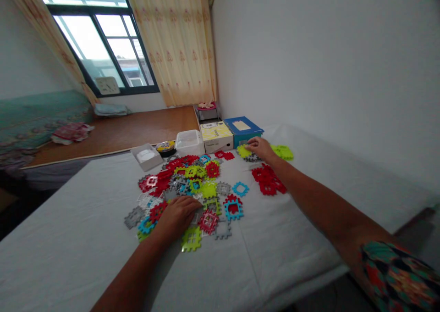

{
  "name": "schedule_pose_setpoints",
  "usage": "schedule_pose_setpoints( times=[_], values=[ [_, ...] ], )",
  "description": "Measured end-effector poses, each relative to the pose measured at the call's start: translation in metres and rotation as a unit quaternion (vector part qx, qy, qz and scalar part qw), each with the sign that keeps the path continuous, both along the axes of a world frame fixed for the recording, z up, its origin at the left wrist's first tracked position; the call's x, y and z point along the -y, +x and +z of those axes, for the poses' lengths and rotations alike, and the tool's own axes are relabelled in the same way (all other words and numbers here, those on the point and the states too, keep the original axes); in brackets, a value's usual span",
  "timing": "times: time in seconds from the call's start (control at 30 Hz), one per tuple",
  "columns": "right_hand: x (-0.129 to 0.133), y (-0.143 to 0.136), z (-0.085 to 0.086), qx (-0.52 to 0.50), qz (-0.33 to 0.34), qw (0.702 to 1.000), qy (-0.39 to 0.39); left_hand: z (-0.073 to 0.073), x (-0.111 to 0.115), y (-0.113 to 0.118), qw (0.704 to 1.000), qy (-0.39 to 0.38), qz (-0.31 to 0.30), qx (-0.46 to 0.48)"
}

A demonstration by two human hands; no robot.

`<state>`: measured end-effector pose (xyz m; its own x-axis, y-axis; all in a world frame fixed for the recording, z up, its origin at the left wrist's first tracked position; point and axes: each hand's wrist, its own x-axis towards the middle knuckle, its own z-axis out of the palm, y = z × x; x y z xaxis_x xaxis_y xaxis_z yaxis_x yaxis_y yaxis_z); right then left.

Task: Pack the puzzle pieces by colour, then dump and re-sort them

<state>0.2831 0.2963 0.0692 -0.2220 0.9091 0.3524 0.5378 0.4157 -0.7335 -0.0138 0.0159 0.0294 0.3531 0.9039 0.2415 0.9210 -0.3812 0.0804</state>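
Note:
A mixed heap of plastic interlocking square tiles [208, 189] in red, yellow-green, blue, grey and white spreads over the cloth. My left hand [179, 213] lies palm down on the near side of the heap, fingers stretched out, above a grey tile. Farther back on the right, my right hand [260, 147] has bent fingers at the edge of a yellow-green tile [243, 151], which sits over grey tiles [253, 158]. Its fingertips are partly hidden. Beyond that wrist lie more yellow-green tiles [282, 152]. A group of red tiles [268, 181] lies nearer me, beside my right forearm.
Along the far edge of the white-covered table [85, 211] stand a small white box [147, 157], a black-and-yellow round tin [165, 147], a clear plastic container [189, 142], a yellow-and-white box [217, 136] and a blue box [243, 127]. A wall [309, 64] rises on the right.

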Motion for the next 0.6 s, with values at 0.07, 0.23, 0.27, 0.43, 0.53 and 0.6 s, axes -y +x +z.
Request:
schedule_pose_setpoints(
  times=[0.07,0.23,0.27,0.43,0.53,0.6],
  values=[
    [-0.024,0.039,0.003,0.013,-0.107,0.994,0.001,0.000,0.000,0.000,1.000,-0.003,0.001,0.002],
    [-0.058,0.095,0.000,0.037,-0.187,0.982,-0.006,-0.001,-0.001,-0.001,1.000,-0.004,0.002,0.003],
    [-0.062,0.098,-0.004,0.041,-0.195,0.980,-0.010,-0.001,-0.001,-0.001,1.000,-0.004,0.003,0.003],
    [-0.088,0.107,-0.032,0.138,-0.250,0.958,-0.026,0.001,0.001,0.002,1.000,-0.004,0.011,0.008],
    [-0.097,0.110,-0.041,0.212,-0.260,0.942,-0.014,0.005,0.003,0.006,1.000,-0.003,0.019,0.014],
    [-0.094,0.102,-0.039,0.226,-0.266,0.937,0.017,0.006,0.003,0.007,1.000,-0.008,0.020,0.014]
  ],
)
